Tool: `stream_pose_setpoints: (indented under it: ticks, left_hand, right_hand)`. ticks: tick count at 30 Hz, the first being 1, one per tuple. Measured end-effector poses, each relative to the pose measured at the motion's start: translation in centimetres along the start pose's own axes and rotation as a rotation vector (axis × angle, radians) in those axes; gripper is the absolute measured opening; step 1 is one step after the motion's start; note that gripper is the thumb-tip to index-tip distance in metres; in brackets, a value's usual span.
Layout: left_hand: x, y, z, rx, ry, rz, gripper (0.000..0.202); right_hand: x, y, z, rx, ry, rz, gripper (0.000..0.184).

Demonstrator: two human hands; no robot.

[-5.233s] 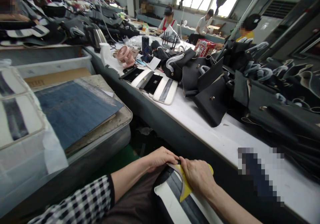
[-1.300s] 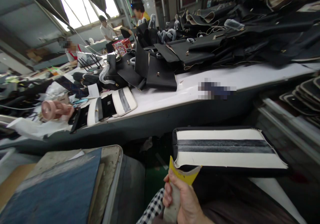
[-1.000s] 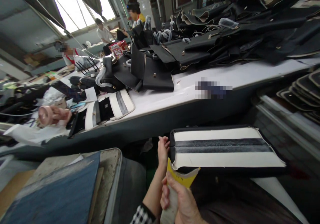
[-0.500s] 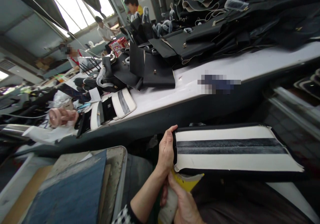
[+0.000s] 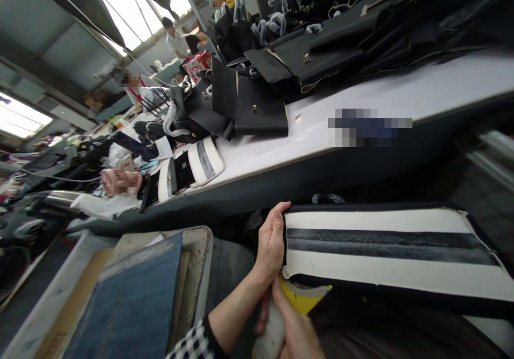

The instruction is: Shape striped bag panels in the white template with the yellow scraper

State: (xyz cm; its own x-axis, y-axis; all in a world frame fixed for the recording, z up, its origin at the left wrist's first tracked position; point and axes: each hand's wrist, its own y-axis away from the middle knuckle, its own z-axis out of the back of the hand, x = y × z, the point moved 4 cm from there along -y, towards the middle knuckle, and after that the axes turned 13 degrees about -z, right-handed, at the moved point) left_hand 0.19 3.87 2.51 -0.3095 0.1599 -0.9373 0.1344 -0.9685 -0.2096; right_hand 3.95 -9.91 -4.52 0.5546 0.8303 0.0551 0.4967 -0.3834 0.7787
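Note:
My left hand (image 5: 270,244) grips the left end of a black bag (image 5: 385,207), its fingers wrapped round the edge. The bag's upward side carries an off-white panel (image 5: 361,265) with a dark grey band along its length. Just below, my right hand (image 5: 299,324) is closed round a yellow and off-white tool (image 5: 307,297) with a flared, curved end. The tool's kind is not clear, as my fingers cover part of it. Its yellow end lies close under the panel's near left corner.
Black bags (image 5: 261,110) with plastic-wrapped handles lie piled on the long white table (image 5: 305,134). A pink fan (image 5: 120,181) stands at its left. A blue board (image 5: 128,295) lies on a bin at lower left. Several people sit further back.
The view has shifted, so the table and bags appear further right. Both hands keep their holds; the bag's right end now sits lower and further right in view.

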Motion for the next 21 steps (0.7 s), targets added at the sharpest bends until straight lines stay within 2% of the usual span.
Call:
stream_pose_setpoints:
  ticks: [2, 6, 14, 21]
  left_hand:
    - [-0.1, 0.0, 0.0, -0.007, -0.008, 0.004, 0.041]
    - [-0.1, -0.2, 0.0, -0.021, -0.010, 0.024, 0.041]
    - [-0.1, -0.1, -0.3, -0.035, 0.001, 0.064, 0.039]
    - [0.2, -0.4, -0.7, -0.071, -0.039, 0.090, 0.037]
  right_hand:
    - [0.2, 0.6, -0.1, -0.023, 0.045, -0.052, 0.058]
    - [0.8, 1.6, -0.5, 0.018, 0.151, -0.093, 0.064]
    - [2.2, 1.9, -0.2, 0.076, 0.237, -0.239, 0.072]
    - [4.5, 2.7, 0.1, 0.092, 0.339, -0.225, 0.069]
